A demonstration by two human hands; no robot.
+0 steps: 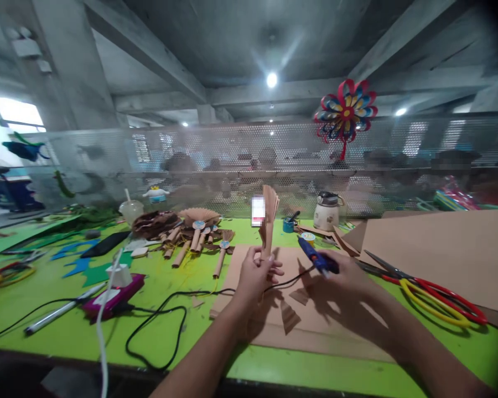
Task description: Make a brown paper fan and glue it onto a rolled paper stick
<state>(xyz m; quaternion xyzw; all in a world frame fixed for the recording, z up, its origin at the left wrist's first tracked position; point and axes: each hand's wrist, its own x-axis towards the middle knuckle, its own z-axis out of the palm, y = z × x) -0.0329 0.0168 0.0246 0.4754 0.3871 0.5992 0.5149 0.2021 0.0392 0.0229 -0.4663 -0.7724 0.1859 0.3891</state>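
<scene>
Upright in my left hand (252, 276) is a pleated brown paper fan (269, 221), gripped near its lower end with the fingers closed round it. My right hand (349, 275) is wrapped round a blue glue gun (313, 255), whose nozzle points up and to the left, a little apart from the fan. Its handle is partly hidden by my fingers. Beneath both hands lies a brown cardboard sheet (269, 337) with small paper scraps (289, 317) on it. Several finished-looking paper fans with handles (199, 214) lie beyond my left hand.
Scissors with red and yellow handles (435, 301) lie to the right, near a large brown sheet (444, 254). A purple power strip (114, 296), black cable (185, 326) and silver pen (62, 315) are at left. A flask (327, 213) and small blue pot (289, 225) stand behind.
</scene>
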